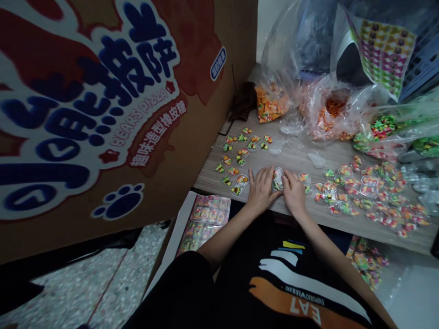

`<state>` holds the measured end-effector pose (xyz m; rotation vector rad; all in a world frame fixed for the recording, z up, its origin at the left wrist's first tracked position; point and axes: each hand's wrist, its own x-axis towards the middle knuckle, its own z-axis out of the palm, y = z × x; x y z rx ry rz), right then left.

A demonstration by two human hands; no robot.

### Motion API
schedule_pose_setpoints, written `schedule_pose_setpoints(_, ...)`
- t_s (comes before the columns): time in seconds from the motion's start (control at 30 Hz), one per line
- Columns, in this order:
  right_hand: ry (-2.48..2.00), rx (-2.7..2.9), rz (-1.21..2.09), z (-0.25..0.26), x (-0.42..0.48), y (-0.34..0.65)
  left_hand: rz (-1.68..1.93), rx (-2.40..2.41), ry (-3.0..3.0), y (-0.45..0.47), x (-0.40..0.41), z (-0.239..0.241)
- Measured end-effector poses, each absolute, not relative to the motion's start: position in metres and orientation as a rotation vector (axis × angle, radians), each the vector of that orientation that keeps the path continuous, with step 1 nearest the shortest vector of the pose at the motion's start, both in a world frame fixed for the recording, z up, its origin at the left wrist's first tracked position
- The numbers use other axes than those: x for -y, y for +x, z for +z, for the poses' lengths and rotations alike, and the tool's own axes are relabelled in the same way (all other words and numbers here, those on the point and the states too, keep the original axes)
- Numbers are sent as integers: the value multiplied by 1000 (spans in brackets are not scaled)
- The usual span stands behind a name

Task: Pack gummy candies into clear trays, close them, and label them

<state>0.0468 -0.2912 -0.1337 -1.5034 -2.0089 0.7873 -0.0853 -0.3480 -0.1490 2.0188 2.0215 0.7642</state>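
Note:
A small clear plastic blister case [278,178] lies on the table between my two hands, with colourful bits and a white patch visible inside. My left hand [262,188] holds its left edge, thumb below and fingers stretched along the side. On the opposite edge, my right hand [294,193] grips with the thumb on top and the fingers curled. Filled blister cases [241,179] with red, orange and green candies sit in loose rows to the left. Another case [304,177] lies just right of my right hand, and a big pile of filled cases [368,187] spreads farther right.
Open plastic bags of orange candies [271,103], reddish pieces [331,114] and green pieces [386,125] line the back. An unfilled clear case [316,159] lies before them. A large printed carton [192,132] walls the left side. Printed packets [206,219] sit below the table edge.

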Motion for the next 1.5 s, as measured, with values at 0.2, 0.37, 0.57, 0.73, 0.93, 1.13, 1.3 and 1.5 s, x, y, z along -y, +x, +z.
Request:
schedule_pose_setpoints(0.2, -1397, 1860, 960, -137, 285, 48, 690, -2071, 1990, -82, 344, -142)
schedule_pose_setpoints(0.37, -1469, 2021, 751, -133, 289, 49, 650, -2034, 1980, -84, 346, -139)
schedule_pose_setpoints(0.57, -1549, 2194, 587, -129, 297, 45, 458, -1965, 2059, -88, 356, -139)
schedule_pose_setpoints(0.73, -1606, 2347, 376, -126, 301, 43, 344, -1934, 2122, -88, 357, -135)
schedule_pose_setpoints(0.93, -1571, 2618, 112, -130, 307, 44, 278, -1837, 2200, -95, 355, -128)
schedule_pose_setpoints(1.13, -1394, 2623, 166, -129, 309, 44, 313, -1786, 2245, -103, 353, -124)
schedule_pose_setpoints(1.3, -1262, 2615, 228, -131, 318, 42, 318, -1661, 2161, -123, 352, -118)
schedule_pose_setpoints(1.5, -1384, 2540, 202, -114, 317, 64, 478, -1752, 2087, -148, 321, -105)
